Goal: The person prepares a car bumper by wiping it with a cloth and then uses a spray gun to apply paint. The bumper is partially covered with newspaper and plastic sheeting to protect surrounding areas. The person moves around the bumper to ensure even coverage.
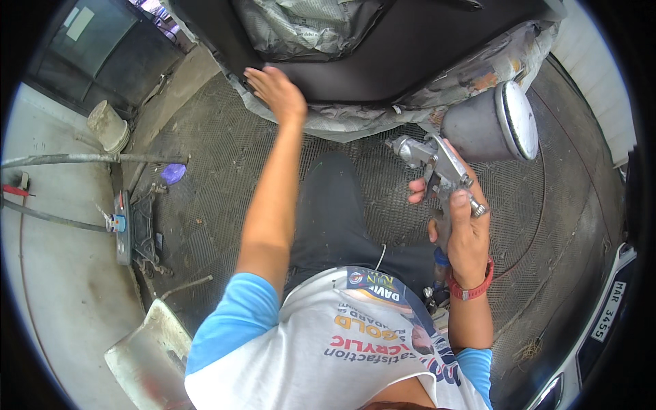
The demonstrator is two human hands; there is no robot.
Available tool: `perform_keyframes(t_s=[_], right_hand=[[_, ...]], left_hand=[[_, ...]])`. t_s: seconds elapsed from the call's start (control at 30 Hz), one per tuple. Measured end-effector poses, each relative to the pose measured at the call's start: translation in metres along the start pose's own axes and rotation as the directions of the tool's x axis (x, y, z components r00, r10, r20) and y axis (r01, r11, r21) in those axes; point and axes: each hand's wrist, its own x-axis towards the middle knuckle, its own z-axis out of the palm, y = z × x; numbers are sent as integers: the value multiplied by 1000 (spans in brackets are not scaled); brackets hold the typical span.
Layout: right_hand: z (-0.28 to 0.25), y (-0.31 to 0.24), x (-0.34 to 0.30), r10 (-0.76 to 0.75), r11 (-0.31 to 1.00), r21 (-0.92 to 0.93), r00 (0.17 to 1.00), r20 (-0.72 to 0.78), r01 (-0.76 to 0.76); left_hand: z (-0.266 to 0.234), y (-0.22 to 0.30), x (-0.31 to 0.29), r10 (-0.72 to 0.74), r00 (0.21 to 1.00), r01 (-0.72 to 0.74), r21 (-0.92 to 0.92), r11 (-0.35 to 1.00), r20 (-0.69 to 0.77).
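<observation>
My right hand (466,236) is wrapped round the handle of a silver spray gun (441,164), whose nozzle points to the upper left. A grey paint cup (475,126) with a pale lid sits tilted on top of the gun. My left hand (277,94) is stretched out with its fingers apart, at the lower left edge of a dark car panel (342,78). Whether the palm touches the panel cannot be made out. Newspaper masking (355,123) lines the panel's lower edge, and more masking paper (314,27) covers an opening in it.
A dirty white bucket (107,128) stands by the wall at left. Pipes (89,159) jut out from that wall. A white plastic chair (147,355) is at my lower left. At the lower right a parked car (601,321) shows its edge. A thin hose (543,184) runs across the ridged floor.
</observation>
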Motion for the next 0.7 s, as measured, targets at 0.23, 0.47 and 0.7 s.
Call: perform_keyframes(t_s=[0.23,0.47,0.7], right_hand=[[-1,5,0,6,999,34,1000,4,-6],[-4,3,-1,0,1000,27,999,-49,2],[-8,0,1,-21,999,31,994,-104,25]], left_hand=[[-14,-29,37,324,944,-323,29,946,-59],[37,-9,-94,631,638,-769,326,550,440],[75,103,-63,790,143,-982,-14,188,596]])
